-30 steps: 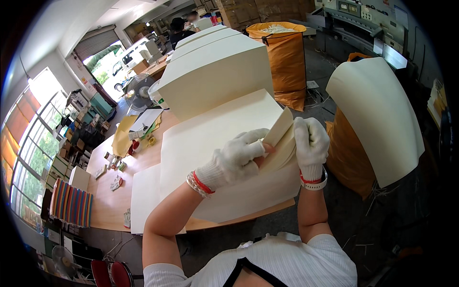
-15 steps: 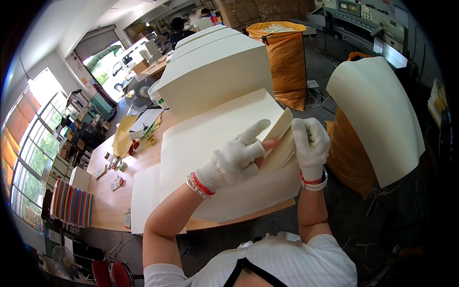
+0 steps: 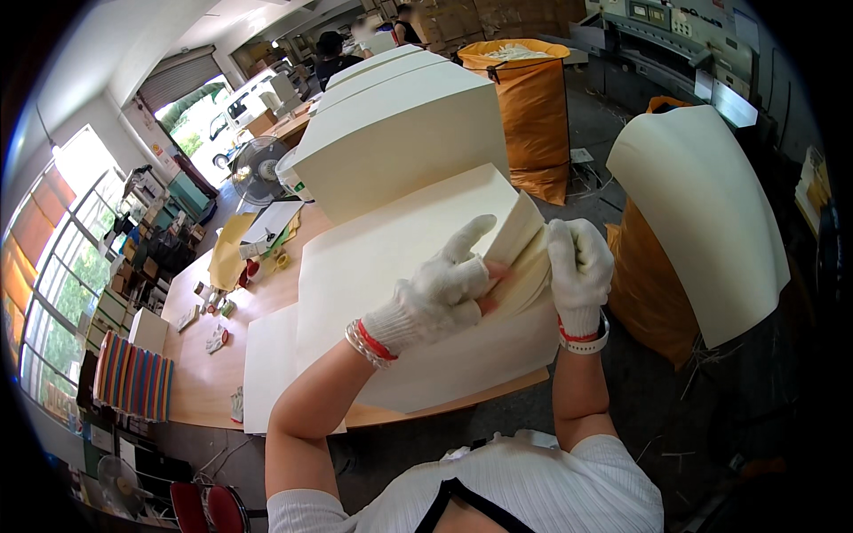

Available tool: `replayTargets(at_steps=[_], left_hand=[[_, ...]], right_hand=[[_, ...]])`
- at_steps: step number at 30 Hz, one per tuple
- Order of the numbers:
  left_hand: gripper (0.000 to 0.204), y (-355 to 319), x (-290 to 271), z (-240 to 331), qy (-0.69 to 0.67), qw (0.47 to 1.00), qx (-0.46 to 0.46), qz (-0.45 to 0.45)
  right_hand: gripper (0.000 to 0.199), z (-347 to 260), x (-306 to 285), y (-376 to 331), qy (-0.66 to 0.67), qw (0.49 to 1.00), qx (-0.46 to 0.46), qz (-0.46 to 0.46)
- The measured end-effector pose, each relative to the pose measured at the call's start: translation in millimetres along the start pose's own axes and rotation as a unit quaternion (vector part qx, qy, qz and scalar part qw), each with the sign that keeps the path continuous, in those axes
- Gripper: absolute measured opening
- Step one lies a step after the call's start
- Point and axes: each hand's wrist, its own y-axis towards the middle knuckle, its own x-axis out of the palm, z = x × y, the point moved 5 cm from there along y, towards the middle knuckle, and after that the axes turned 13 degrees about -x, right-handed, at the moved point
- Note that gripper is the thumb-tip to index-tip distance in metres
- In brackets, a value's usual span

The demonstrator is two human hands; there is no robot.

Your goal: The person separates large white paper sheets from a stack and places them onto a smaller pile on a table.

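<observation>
**Springy, easily creased, best held by the corner**

Clamped with the right hand [image 3: 579,266] on a bent-up corner of the paper pile [image 3: 382,253]; touching fanned edges with the spread left hand [image 3: 435,298]. Lying on the wooden surface [image 3: 200,386]. Probably heavy together, light by the sheet, slippery between layers. Behind, a smooth paper block [image 3: 409,155]; beyond, a crinkled orange bag [image 3: 533,124].

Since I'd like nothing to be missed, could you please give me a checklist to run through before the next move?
1. Left hand at the sheets: ok.
2. Right hand pinching the sheets: cannot tell, closed fingers hide it.
3. Left fingertips covered: not ok, bare past the glove.
4. Sheets all flat: not ok, right side bent up.
5. Tall stack clear of both hands: ok.
</observation>
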Motion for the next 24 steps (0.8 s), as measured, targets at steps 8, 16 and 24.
replayTargets(at_steps=[8,16,24], left_hand=[[0.025,2.5,1.8,-4.2,0.046,0.998,0.025,-0.034],[0.028,1.0,-0.1,-1.4,0.023,0.999,-0.022,-0.016],[0.030,3.3,2.9,6.3,0.090,0.995,0.025,-0.030]], right_hand=[[0.019,0.7,1.0,-0.3,-0.010,1.000,0.001,0.004],[0.019,0.0,0.5,-0.5,-0.001,1.000,0.000,0.009],[0.020,1.0,0.4,-1.0,0.012,1.000,0.009,0.008]])
